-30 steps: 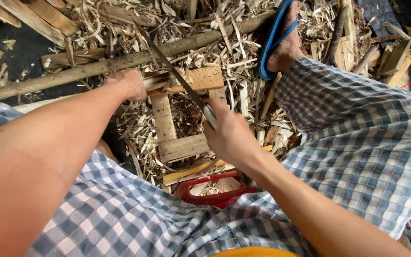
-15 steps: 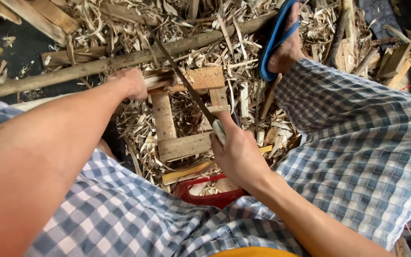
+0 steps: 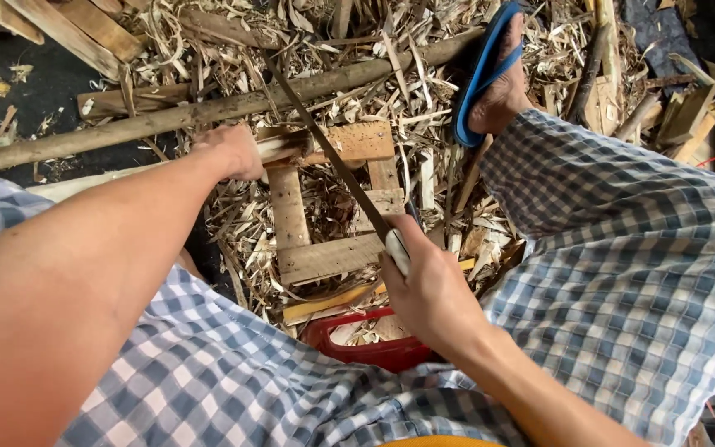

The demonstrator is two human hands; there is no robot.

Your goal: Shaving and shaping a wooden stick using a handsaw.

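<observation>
My right hand [image 3: 429, 287] grips the pale handle of a long dark blade [image 3: 324, 141] that slants up and left across a small wooden frame [image 3: 324, 207]. My left hand [image 3: 229, 151] presses a pale wooden stick [image 3: 287, 149] down on the top plank of that frame, where the blade crosses it. Both hands lie between my knees, which are covered in blue and white checked cloth.
A long rough pole [image 3: 208, 108] lies across the ground behind the frame. Wood shavings and offcuts [image 3: 407, 74] cover the ground. My foot in a blue sandal [image 3: 490, 79] rests at upper right. A red crate edge [image 3: 366, 348] sits below the frame. Planks [image 3: 68, 25] lie upper left.
My right hand has drawn the blade back toward me, down and to the right. The left hand has stayed on the stick.
</observation>
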